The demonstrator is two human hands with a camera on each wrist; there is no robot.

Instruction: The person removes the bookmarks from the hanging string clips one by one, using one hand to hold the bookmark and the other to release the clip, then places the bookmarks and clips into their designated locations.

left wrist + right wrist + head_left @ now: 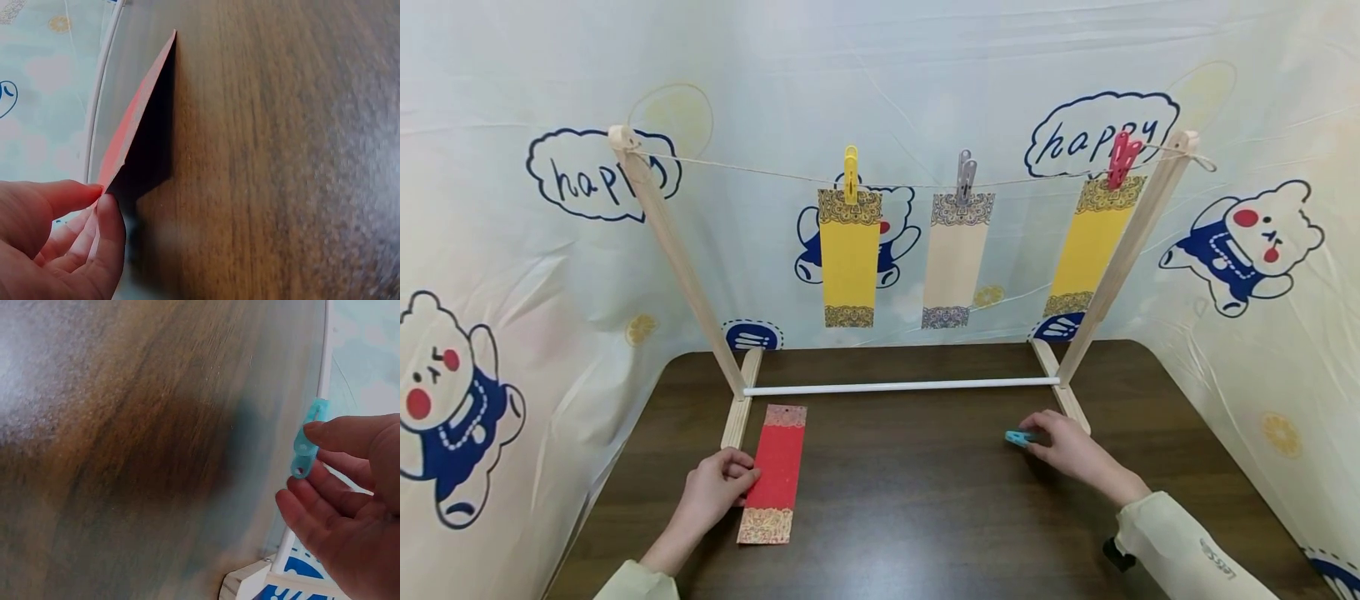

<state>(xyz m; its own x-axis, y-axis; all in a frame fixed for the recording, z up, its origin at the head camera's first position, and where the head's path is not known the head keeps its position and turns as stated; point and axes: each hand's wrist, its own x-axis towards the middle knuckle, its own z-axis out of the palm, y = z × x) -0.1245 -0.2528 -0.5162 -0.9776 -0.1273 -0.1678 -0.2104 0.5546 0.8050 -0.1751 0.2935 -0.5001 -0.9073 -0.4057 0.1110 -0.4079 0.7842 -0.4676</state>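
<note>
My left hand [713, 490] pinches the left edge of a red paper card [777, 468] with patterned ends. In the left wrist view, thumb and fingers grip the red card [128, 134], which tilts up from the tabletop. My right hand [1070, 446] holds a small light-blue clothespin [1018, 437] above the right part of the table. Seen from the right wrist, the clothespin [306, 442] lies between the thumb and fingers of that hand [350, 481].
A wooden frame [679, 258] carries a string [737, 168]. Yellow [851, 175], grey [966, 177] and red [1123, 158] clothespins hold patterned cards on it. A white rod [902, 387] joins the frame's feet on the brown table [910, 483]. Behind hangs a printed curtain [880, 83].
</note>
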